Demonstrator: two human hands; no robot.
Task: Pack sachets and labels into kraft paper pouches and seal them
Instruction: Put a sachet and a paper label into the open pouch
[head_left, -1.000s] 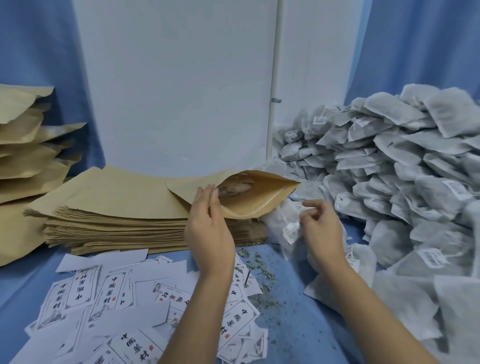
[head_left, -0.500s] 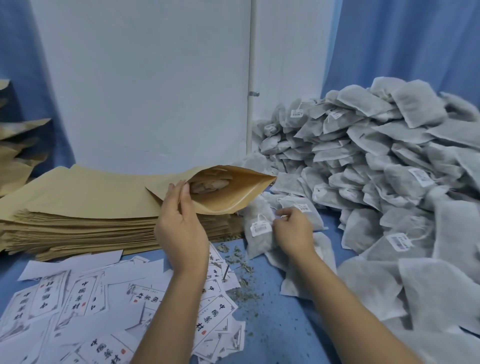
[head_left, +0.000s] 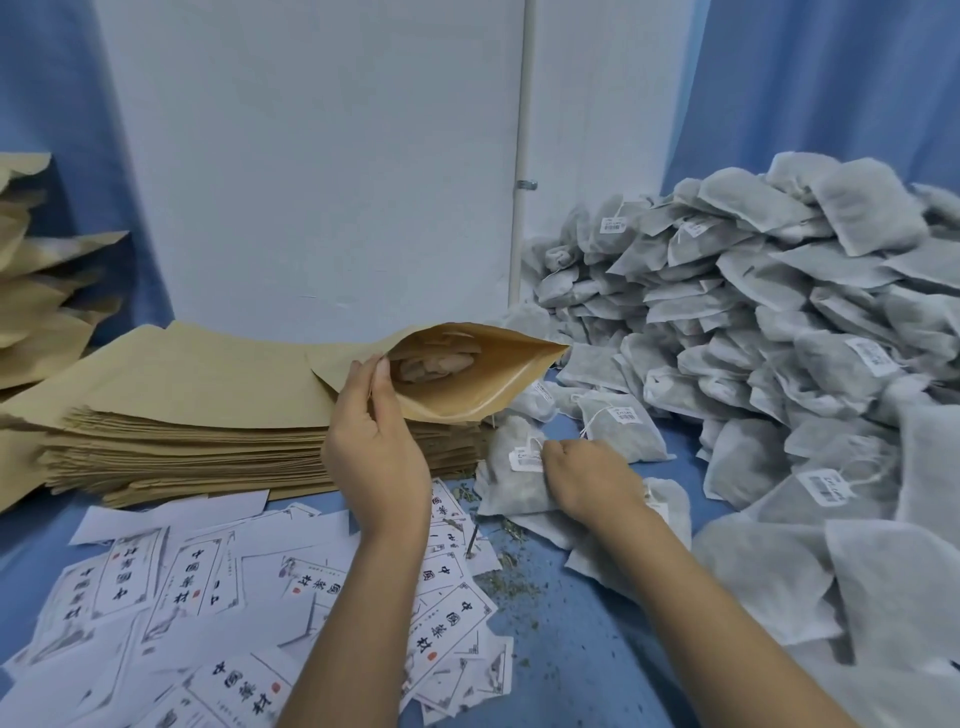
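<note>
From my end I see the left hand (head_left: 376, 447) raised over the table (head_left: 597, 665). Its thumb and fingers (head_left: 385, 384) are pinched together on the near lip of a brown paper pouch (head_left: 483, 384), holding the mouth gaping toward the right. Just past those fingertips, inside the opening, lie some pale sachets (head_left: 434, 361). The pouch rests on a stack of flat pouches (head_left: 208, 415) that runs out to the left of the fingers and beneath them. The right hand (head_left: 587, 478) is low on the table, back up, its fingers (head_left: 558, 460) curled down and clamped on the top end of a grey sachet (head_left: 511, 491). I cannot see the fingertips themselves. The sachet's white tag (head_left: 524, 460) sits right against the knuckles, and the sachet lies flat, below the pouch mouth and apart from it. Beyond and to the right of these fingers rises the big pile of sachets (head_left: 779, 312). Below the left wrist, printed labels (head_left: 208, 582) lie scattered, overlapping one another. Between the two forearms, green crumbs (head_left: 511, 577) dot the blue surface.
</note>
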